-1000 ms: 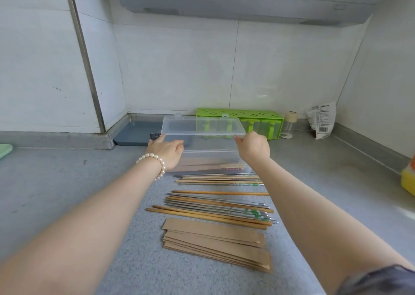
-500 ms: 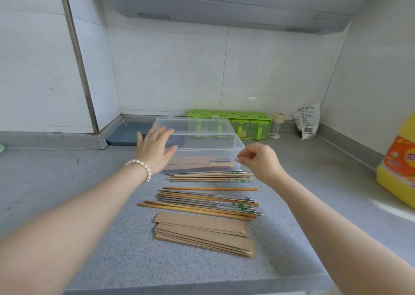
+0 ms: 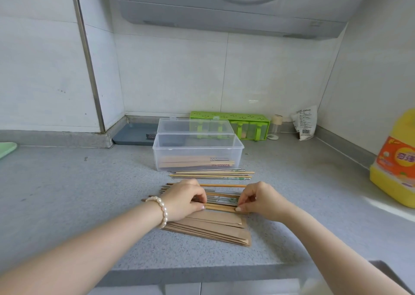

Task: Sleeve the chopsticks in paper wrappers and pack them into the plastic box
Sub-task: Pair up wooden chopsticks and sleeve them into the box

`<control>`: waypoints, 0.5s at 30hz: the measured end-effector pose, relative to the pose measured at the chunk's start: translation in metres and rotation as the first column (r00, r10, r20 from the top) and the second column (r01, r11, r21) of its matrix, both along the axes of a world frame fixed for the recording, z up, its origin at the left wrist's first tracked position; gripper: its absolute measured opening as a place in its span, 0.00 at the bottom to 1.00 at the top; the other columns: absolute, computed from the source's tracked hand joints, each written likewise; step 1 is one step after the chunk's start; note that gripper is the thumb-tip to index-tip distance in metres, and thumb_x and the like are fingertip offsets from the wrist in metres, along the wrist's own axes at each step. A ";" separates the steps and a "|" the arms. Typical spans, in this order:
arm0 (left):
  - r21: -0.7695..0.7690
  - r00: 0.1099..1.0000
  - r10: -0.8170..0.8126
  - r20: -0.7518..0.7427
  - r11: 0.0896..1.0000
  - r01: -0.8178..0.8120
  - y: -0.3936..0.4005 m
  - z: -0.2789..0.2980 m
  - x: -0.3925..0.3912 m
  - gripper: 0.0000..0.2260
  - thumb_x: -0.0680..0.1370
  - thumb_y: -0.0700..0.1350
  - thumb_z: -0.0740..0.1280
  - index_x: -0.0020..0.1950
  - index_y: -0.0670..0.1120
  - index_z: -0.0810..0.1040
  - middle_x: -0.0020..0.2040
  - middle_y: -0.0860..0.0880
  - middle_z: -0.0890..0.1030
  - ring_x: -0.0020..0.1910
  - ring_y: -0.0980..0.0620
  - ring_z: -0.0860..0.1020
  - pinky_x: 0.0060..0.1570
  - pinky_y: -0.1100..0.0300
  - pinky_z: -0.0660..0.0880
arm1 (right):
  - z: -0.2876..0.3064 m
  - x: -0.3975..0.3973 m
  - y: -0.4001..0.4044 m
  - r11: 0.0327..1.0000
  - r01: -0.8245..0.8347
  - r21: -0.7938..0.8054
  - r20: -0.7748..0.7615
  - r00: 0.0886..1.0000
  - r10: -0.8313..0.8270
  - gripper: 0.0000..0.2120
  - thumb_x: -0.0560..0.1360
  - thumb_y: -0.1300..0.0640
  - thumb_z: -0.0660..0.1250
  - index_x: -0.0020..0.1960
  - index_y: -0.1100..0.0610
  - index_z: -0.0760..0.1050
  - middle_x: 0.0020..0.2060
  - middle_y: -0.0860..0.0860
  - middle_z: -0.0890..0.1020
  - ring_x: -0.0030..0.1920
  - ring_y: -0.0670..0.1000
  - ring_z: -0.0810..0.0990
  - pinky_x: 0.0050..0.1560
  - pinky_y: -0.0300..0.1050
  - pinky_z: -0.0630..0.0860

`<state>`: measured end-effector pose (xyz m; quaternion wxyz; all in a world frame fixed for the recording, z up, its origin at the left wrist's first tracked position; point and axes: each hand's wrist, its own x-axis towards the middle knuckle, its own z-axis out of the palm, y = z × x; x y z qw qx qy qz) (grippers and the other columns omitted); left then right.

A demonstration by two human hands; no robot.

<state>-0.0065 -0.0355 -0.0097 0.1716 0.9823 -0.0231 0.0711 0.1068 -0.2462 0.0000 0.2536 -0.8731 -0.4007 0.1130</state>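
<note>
A clear plastic box stands open on the grey counter, lid tipped back, with a few sleeved chopsticks lying inside. Loose wooden and metal chopsticks lie in rows in front of it. A stack of brown paper wrappers lies nearest the counter edge. My left hand and my right hand both rest on the nearer row, pinching a wooden chopstick pair between thumb and fingers at its two ends.
A yellow oil bottle stands at the right. A green spice rack, a small jar and a white packet sit along the back wall. A grey-blue tray lies in the back left corner. A range hood hangs above.
Both hands left the box lid, which now stays tipped open, and came back toward me to the near row of chopsticks, closing on a wooden pair. The view tilted and shifted.
</note>
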 end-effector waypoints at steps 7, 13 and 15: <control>0.088 1.000 -0.017 -0.017 0.996 0.019 -0.004 0.006 0.000 0.08 0.75 0.51 0.67 0.51 0.49 0.79 0.50 0.55 0.72 0.52 0.56 0.71 0.55 0.61 0.69 | -0.002 0.005 -0.002 0.996 0.050 0.071 -0.007 0.999 -0.050 0.04 0.72 0.55 0.72 0.44 0.55 0.82 0.38 0.47 0.80 0.38 0.44 0.75 0.42 0.36 0.72; 0.196 0.990 -0.091 -0.108 0.974 0.110 -0.005 0.019 0.005 0.08 0.74 0.47 0.66 0.49 0.46 0.80 0.45 0.55 0.73 0.44 0.58 0.71 0.48 0.64 0.72 | 0.005 0.028 0.004 0.982 0.164 0.095 0.033 0.985 -0.167 0.06 0.73 0.56 0.70 0.45 0.58 0.82 0.37 0.47 0.80 0.40 0.47 0.76 0.42 0.38 0.71; 0.261 0.986 -0.088 -0.139 0.958 0.122 -0.007 0.023 0.007 0.07 0.73 0.47 0.67 0.49 0.46 0.79 0.44 0.55 0.73 0.44 0.58 0.71 0.47 0.64 0.71 | 0.006 0.030 0.007 0.990 0.133 0.051 0.020 0.991 -0.135 0.04 0.71 0.56 0.72 0.44 0.56 0.82 0.37 0.46 0.80 0.40 0.47 0.77 0.43 0.38 0.74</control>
